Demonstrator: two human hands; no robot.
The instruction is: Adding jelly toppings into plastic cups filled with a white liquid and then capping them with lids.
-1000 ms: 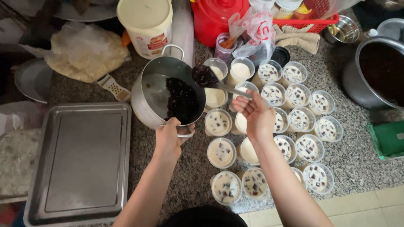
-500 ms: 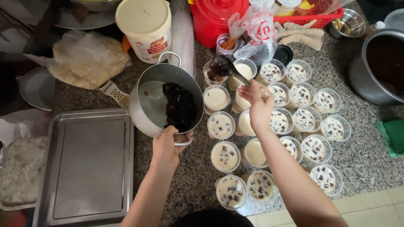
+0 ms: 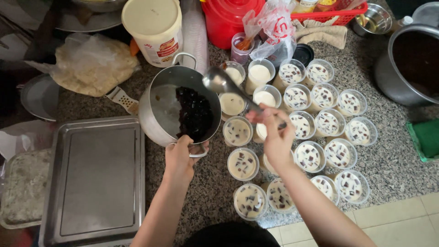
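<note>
Far left: flat steel tray [image 3: 91, 178] on speckled stone counter [image 3: 402, 169], a lumpy plastic bag [image 3: 91, 68] beyond it, a white lidded tub [image 3: 155, 27] further back. Centre left: steel pot [image 3: 176, 107] tilted toward the cups, dark jelly cubes [image 3: 195, 113] heaped against its lower right wall, rest of the inside bare and wet. Left hand [image 3: 180, 158] at the pot's near rim, fingers curled tight round the loop handle, thumb over the top, holding the pot on its tilt. Above the pot's right rim: metal ladle [image 3: 218, 81], bowl turned up, hanging over the gap between pot and nearest cup; contents of the bowl not readable. Handle running down and right into right hand [image 3: 274, 132], fingers pinched narrow round the stem, hand raised over the cups and not touching them. Under and right of that hand: clear plastic cups [image 3: 320, 114] packed in rows, rim to rim. Most filled with pale milky liquid dotted with dark cubes; a few at the top left near the ladle showing plain cream only. Back centre: red lidded container [image 3: 228, 18], crumpled plastic bag just beside it. Far right: large dark pot [image 3: 411, 64] at frame edge, green cloth [image 3: 427, 137] below it.
</note>
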